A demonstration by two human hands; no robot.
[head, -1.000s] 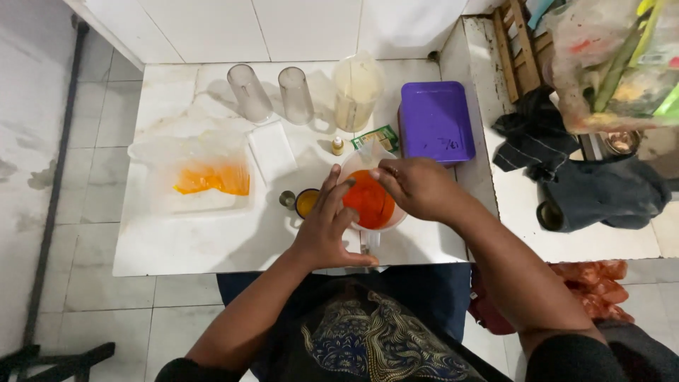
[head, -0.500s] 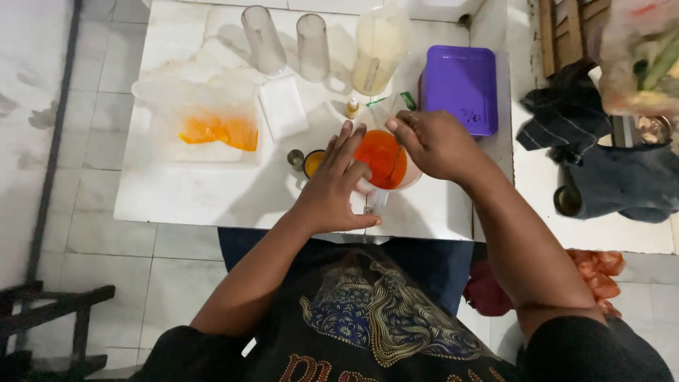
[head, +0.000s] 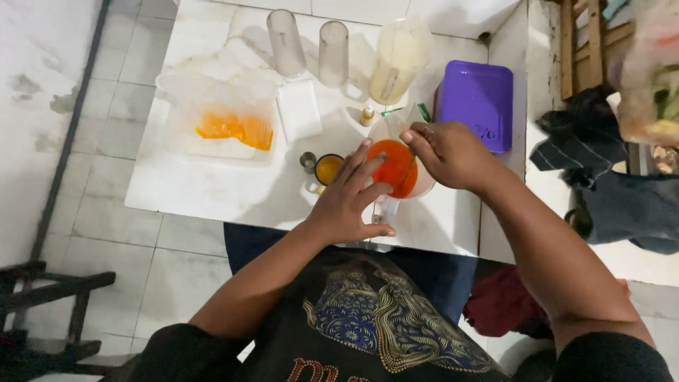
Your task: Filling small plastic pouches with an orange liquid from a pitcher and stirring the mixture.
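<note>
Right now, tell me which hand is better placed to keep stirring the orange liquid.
Probably the right hand: it pinches a thin stick dipped in the jug. The left hand rests on the jug's side.

Two clear upright cylinders [head: 286, 42] [head: 333, 53] and a pale plastic jug [head: 397, 62] are ranged along the white table [head: 205, 187] at its far edge. A purple lidded box [head: 477, 106] is seen beside the jug, and dark clothes [head: 615, 191] are heaped at the right.

White table [head: 212, 191] with cups, purple tray [head: 475, 99]
</note>
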